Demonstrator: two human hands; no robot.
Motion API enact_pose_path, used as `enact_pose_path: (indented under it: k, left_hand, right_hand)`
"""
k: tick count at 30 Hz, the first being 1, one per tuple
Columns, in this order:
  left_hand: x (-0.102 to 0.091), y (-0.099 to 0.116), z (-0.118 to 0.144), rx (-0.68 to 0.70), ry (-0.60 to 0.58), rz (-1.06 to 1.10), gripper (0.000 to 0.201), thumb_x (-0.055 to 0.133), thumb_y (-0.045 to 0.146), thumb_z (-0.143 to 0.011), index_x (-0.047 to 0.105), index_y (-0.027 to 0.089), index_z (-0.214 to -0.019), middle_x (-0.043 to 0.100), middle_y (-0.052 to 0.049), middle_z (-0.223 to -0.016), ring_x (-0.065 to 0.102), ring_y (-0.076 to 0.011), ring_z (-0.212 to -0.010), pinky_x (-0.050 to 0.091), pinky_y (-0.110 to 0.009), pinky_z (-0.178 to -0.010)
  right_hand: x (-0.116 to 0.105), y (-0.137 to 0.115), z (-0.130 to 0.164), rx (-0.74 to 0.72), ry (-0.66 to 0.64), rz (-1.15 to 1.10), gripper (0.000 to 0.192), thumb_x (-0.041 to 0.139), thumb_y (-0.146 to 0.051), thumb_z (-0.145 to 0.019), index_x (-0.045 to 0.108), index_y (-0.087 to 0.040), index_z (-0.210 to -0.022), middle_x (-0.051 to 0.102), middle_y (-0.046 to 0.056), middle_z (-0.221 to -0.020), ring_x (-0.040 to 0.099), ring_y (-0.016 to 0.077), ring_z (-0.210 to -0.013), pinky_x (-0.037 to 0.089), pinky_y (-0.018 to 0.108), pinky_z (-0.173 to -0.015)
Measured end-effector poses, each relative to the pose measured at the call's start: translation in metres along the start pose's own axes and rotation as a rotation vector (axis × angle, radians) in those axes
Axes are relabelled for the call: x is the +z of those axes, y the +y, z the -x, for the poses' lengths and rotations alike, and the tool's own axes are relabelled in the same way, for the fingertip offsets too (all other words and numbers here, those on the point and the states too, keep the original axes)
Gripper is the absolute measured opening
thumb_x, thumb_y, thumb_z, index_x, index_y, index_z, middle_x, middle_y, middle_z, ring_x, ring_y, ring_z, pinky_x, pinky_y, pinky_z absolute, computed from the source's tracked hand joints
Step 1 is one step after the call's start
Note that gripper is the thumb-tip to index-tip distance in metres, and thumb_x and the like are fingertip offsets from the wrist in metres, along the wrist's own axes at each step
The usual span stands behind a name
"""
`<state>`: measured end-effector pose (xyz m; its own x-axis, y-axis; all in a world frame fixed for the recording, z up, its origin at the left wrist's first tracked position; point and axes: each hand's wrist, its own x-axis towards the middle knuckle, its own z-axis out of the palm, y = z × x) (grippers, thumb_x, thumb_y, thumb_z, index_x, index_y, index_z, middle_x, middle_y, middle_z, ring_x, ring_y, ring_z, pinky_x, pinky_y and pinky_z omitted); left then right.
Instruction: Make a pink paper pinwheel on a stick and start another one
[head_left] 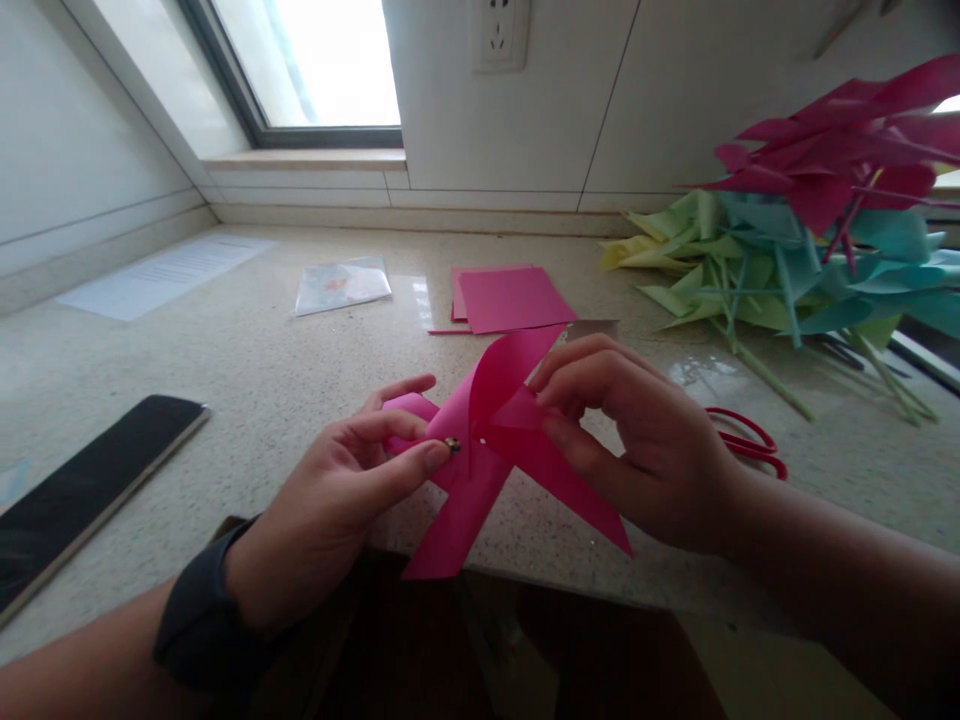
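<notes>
While pinched: pinwheel (487, 440) between fingers (420, 458) (both hands).

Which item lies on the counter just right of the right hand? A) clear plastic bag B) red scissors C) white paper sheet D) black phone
B: the red scissors lie on the counter beside the right hand, their handles partly hidden behind it, while both hands hold the pink paper pinwheel; the left hand pinches its centre.
</notes>
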<state>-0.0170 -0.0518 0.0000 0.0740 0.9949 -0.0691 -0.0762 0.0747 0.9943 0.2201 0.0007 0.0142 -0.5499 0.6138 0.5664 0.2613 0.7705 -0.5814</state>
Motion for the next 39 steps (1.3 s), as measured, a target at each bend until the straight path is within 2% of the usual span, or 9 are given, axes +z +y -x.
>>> enact_pose_path:
  k: [4,7,10,15,19,22,26,33,39]
  left_hand:
    - [-0.002,-0.002,-0.001,0.004,-0.006,-0.014,0.016,0.08,0.031,-0.081,0.074,0.024,-0.068,0.058,0.001,-0.143,0.039,-0.0322,-0.144,0.025,-0.053,-0.122]
    - [-0.003,-0.003,0.0,-0.012,-0.007,-0.002,0.014,0.081,0.031,-0.081,0.075,0.025,-0.07,0.054,0.002,-0.147,0.038,-0.0319,-0.145,0.029,-0.051,-0.121]
    - [-0.004,-0.002,0.001,-0.024,0.003,-0.005,0.012,0.081,0.032,-0.081,0.076,0.025,-0.073,0.05,0.003,-0.151,0.04,-0.0326,-0.143,0.031,-0.049,-0.12]
    - [-0.004,-0.001,0.001,-0.064,-0.007,-0.021,0.01,0.08,0.033,-0.082,0.077,0.023,-0.078,0.046,0.002,-0.154,0.042,-0.0327,-0.142,0.038,-0.044,-0.116]
    - [-0.004,0.0,0.001,-0.082,-0.018,-0.019,0.011,0.081,0.033,-0.081,0.078,0.023,-0.08,0.044,0.001,-0.155,0.04,-0.0335,-0.142,0.043,-0.043,-0.11]
    - [-0.004,0.001,0.0,-0.071,-0.028,-0.055,0.015,0.082,0.034,-0.079,0.076,0.022,-0.072,0.048,0.0,-0.151,0.038,-0.0329,-0.143,0.036,-0.044,-0.116]
    - [-0.004,0.004,-0.002,-0.045,-0.051,-0.111,0.017,0.082,0.035,-0.079,0.075,0.022,-0.069,0.054,-0.001,-0.145,0.038,-0.031,-0.143,0.03,-0.045,-0.119]
    - [-0.007,0.001,-0.003,0.009,-0.104,-0.111,0.014,0.08,0.031,-0.082,0.074,0.025,-0.07,0.058,0.001,-0.139,0.032,-0.0248,-0.147,0.033,-0.038,-0.116]
    - [-0.008,0.0,-0.001,0.011,-0.152,-0.06,0.011,0.078,0.027,-0.084,0.076,0.026,-0.073,0.056,0.002,-0.141,0.036,-0.0261,-0.144,0.035,-0.038,-0.115]
  right_hand:
    - [-0.003,0.002,0.001,0.03,-0.059,0.045,0.039,0.061,-0.01,-0.085,0.06,-0.028,-0.12,0.064,0.006,-0.107,0.061,0.0206,-0.088,0.053,0.036,-0.075]
    - [-0.007,0.004,-0.001,0.062,-0.118,0.078,0.037,0.058,-0.014,-0.091,0.062,-0.026,-0.126,0.066,0.007,-0.112,0.063,0.0211,-0.093,0.053,0.036,-0.08]
    - [-0.01,0.006,-0.004,0.134,-0.193,0.008,0.026,0.054,-0.022,-0.097,0.069,-0.026,-0.118,0.071,0.006,-0.112,0.065,0.0219,-0.097,0.053,0.035,-0.082]
    - [-0.014,0.005,-0.007,0.317,-0.28,-0.139,0.026,0.053,-0.031,-0.099,0.074,-0.024,-0.113,0.075,0.005,-0.101,0.068,0.0196,-0.088,0.053,0.031,-0.076]
    - [-0.018,0.003,-0.009,0.293,-0.403,-0.061,0.017,0.059,-0.029,-0.096,0.073,-0.022,-0.103,0.074,0.002,-0.092,0.066,0.0154,-0.079,0.05,0.026,-0.069]
    - [-0.019,0.003,-0.008,0.295,-0.447,-0.033,0.01,0.06,-0.024,-0.093,0.069,-0.02,-0.092,0.07,0.0,-0.083,0.062,0.0134,-0.07,0.047,0.025,-0.062]
    - [-0.016,0.004,-0.006,0.216,-0.399,0.008,0.005,0.062,-0.018,-0.091,0.066,-0.02,-0.091,0.067,0.001,-0.089,0.061,0.0134,-0.074,0.048,0.025,-0.064]
    - [-0.006,-0.006,-0.001,0.008,-0.184,0.076,0.001,0.066,-0.019,-0.09,0.065,-0.019,-0.09,0.061,0.006,-0.105,0.059,0.0158,-0.085,0.048,0.028,-0.068]
    - [0.001,-0.018,0.002,0.1,-0.085,-0.014,0.006,0.063,-0.014,-0.088,0.063,-0.02,-0.09,0.065,0.0,-0.086,0.057,0.0123,-0.071,0.046,0.027,-0.06]
